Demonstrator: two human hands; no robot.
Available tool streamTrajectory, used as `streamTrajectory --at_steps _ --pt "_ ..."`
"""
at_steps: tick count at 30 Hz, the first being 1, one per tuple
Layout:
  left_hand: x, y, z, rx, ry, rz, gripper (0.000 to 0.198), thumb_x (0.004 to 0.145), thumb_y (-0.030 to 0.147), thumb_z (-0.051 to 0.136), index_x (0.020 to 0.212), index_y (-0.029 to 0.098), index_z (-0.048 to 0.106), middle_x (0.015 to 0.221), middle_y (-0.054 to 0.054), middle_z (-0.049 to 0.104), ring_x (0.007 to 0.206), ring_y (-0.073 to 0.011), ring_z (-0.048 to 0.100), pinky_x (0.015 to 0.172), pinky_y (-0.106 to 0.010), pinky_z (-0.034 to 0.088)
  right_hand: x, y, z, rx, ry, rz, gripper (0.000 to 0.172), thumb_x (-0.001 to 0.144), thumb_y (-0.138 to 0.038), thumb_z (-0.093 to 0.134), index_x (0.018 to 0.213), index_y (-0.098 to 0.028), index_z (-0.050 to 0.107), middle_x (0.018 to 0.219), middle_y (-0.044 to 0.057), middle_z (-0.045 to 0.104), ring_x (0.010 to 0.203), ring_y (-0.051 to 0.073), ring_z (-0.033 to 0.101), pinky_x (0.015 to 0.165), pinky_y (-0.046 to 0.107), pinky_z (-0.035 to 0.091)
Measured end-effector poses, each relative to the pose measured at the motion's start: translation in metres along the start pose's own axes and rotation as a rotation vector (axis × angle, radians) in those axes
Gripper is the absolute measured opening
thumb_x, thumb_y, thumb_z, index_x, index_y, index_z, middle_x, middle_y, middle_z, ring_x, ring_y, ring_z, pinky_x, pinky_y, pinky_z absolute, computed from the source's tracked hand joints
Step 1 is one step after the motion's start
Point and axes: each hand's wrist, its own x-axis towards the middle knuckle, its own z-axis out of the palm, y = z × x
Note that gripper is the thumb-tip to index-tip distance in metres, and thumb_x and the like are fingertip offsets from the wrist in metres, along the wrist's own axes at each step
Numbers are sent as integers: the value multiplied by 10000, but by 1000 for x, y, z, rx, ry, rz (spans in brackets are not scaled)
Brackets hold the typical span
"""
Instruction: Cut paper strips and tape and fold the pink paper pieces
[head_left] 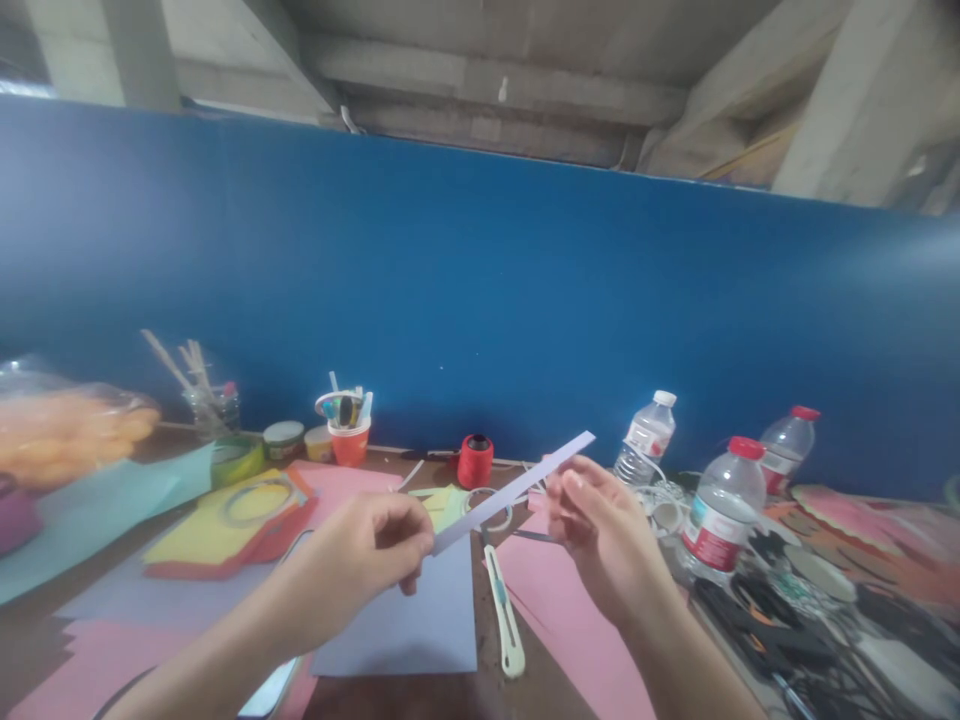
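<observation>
A narrow pale lilac paper strip [510, 493] slants up to the right above the table. My left hand [367, 545] pinches its lower left end between thumb and fingers. Close to the upper right end, my right hand [600, 525] has its fingers curled against the strip. Below the hands lies a sheet of lilac paper [420, 625]. A pale utility knife [504, 615] rests to the right of that sheet, beside pink paper [566, 615]. A red spool of thread [475, 462] stands behind the strip.
Yellow and red paper [217, 525] is stacked on the left, near a red-orange cup of tools [349, 440]. Plastic bottles [724, 505] and a cluttered pile with black tools [772, 625] occupy the right. A blue wall panel [480, 280] rises behind the table.
</observation>
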Motion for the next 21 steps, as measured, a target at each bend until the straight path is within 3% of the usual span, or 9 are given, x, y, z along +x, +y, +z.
streamTrajectory --at_steps 3,10,15,18,21 --pt "2 0 2 -73 -55 6 149 763 309 472 681 192 512 594 20 593 627 -157 547 640 -292 374 -6 6 10 -28 -126 89 278 678 -276 730 909 -156 632 615 -33 536 471 56 430 458 189 355" --pt "3 -4 10 3 -66 65 151 783 269 434 685 192 518 650 18 587 650 -150 518 632 -286 358 -10 24 22 -97 -55 117 162 714 -281 670 788 -144 624 536 -41 519 435 56 419 417 185 332" --pt "1 -3 18 -40 10 135 166 829 325 418 805 207 532 738 31 554 669 -135 508 614 -262 377 -14 34 26 -201 -163 163 153 726 -282 630 700 -134 601 520 -29 537 413 65 447 395 188 358" --pt "3 -7 24 -42 -10 108 187 803 363 475 766 195 547 687 31 564 594 -119 496 543 -240 365 -18 42 29 -231 -204 199 160 696 -278 637 674 -120 622 492 -34 517 386 65 437 362 185 344" --pt "5 -13 28 -48 -18 54 191 781 335 494 686 178 549 595 35 553 490 -91 435 471 -222 320 -19 45 29 -277 -157 198 137 693 -254 636 668 -119 634 460 -49 483 363 48 390 342 172 291"
